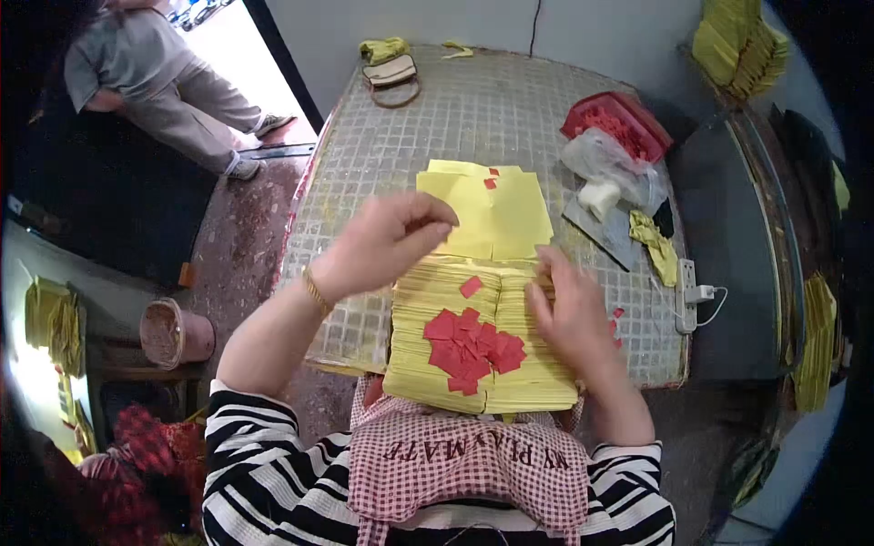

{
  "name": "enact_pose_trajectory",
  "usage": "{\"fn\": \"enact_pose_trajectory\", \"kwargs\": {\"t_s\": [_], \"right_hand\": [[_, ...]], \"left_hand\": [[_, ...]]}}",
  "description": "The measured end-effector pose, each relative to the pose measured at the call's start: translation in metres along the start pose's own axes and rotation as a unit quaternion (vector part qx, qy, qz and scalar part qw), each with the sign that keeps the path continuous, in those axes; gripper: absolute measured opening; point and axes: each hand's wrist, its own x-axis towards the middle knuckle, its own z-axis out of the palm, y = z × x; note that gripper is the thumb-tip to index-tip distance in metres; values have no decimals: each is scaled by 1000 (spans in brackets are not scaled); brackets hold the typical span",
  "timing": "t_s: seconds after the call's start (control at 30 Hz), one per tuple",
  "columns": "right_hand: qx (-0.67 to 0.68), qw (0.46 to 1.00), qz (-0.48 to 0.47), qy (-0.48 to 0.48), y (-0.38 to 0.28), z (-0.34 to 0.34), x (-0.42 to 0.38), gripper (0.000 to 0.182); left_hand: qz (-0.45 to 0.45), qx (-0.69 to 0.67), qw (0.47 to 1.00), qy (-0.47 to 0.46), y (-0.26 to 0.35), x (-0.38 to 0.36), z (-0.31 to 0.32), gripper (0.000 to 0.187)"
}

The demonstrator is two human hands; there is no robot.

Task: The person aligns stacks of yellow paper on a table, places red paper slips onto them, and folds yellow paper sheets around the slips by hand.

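Observation:
Yellow paper sheets (482, 214) lie flat on the table in front of me, with two small red paper squares near their top edge. Closer to me is a thick, fanned stack of yellow paper (414, 314) in two side-by-side columns. A loose pile of red paper squares (464, 350) rests on that stack. My left hand (396, 235) hovers over the left side of the sheets, thumb and fingers pinched; anything between them is hidden. My right hand (572, 305) is at the right edge of the stack, thumb and fingers apart, holding nothing visible.
A red tray (619, 123) of red pieces stands at the back right beside a clear plastic bag (601, 159). Nearby are a white block (599, 197) and a power strip (685, 296). A small bag (391, 73) sits at the back left. A person (155, 73) stands by the doorway.

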Motion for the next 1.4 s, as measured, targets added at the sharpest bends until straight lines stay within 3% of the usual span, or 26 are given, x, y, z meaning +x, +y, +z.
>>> {"fn": "enact_pose_trajectory", "kwargs": {"t_s": [0.1, 0.17, 0.23, 0.33, 0.5, 0.67, 0.87, 1.03, 1.17, 1.2, 1.33, 1.4], "right_hand": [[80, 997, 10, -1, -1, -14, 19, 36], [104, 991, 27, -81, -7, -25, 33, 27], [55, 992, 1, -112, -9, -24, 43, 25], [-80, 972, -82, -204, -11, -18, 55, 19], [-78, 940, -119, -309, -10, -18, 70, 14], [54, 958, 0, -281, -1, -11, 89, 10], [13, 966, 35, -255, -6, -4, 87, 9], [75, 984, 64, -147, 6, 2, 79, 14], [168, 969, 31, -178, 15, -1, 70, 22], [168, 969, 31, -179, 14, -2, 70, 22], [126, 962, 90, -226, 0, -17, 76, 27], [130, 961, 101, -224, -2, -15, 75, 26]], "left_hand": [[-65, -18, 997, -44, -21, 25, 5, 13], [-95, 5, 991, -97, -23, 38, 13, 14], [-31, 62, 986, -150, -33, 51, 22, 15], [-15, 91, 973, -211, -29, 60, 29, 18], [-5, 102, 969, -223, -23, 60, 32, 19], [1, 51, 986, -159, -38, 60, 38, 21], [-13, 6, 992, -127, -35, 54, 33, 22], [56, 124, 982, -128, -36, 53, 31, 23], [-97, 131, 959, -233, -19, 62, 22, 22], [-98, 130, 959, -234, -19, 62, 23, 22], [38, 143, 970, -194, -24, 62, 32, 21], [53, 123, 972, -191, -29, 60, 39, 20]]}}
